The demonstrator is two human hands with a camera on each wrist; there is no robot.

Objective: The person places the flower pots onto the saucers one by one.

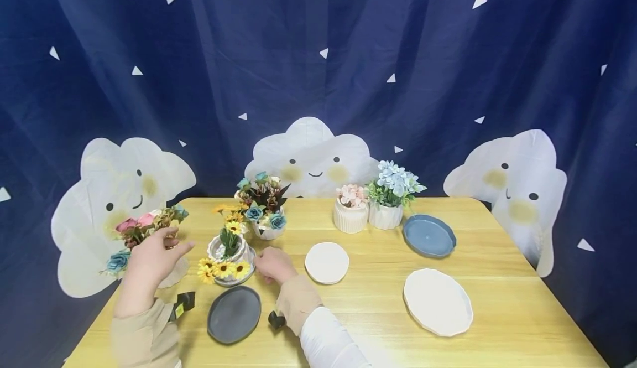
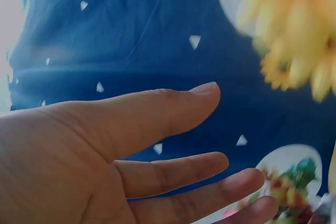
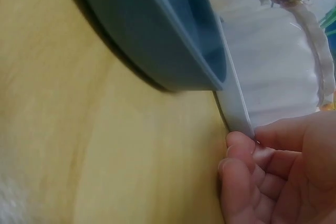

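Observation:
My right hand (image 1: 275, 265) pinches the right rim of a grey saucer (image 3: 234, 98) between thumb and curled fingers. On that saucer stands a white pot (image 3: 286, 59) with yellow daisy-like flowers (image 1: 224, 270), some hanging over its front. My left hand (image 1: 151, 260) is raised at the left with thumb and fingers spread, nothing between them. Beside and partly behind it is a bunch of pink and blue flowers (image 1: 136, 223); their pale pot (image 1: 175, 273) is mostly hidden by the hand. A dark grey oval plate (image 1: 234, 315) lies between my forearms.
Behind the yellow flowers stands a white pot of blue and brown flowers (image 1: 264, 207). Further right are a ribbed pot (image 1: 350, 218) with pink flowers and a white pot (image 1: 385, 216) with light blue ones. White plates (image 1: 327, 263) and a blue plate (image 1: 429, 236) lie on the right.

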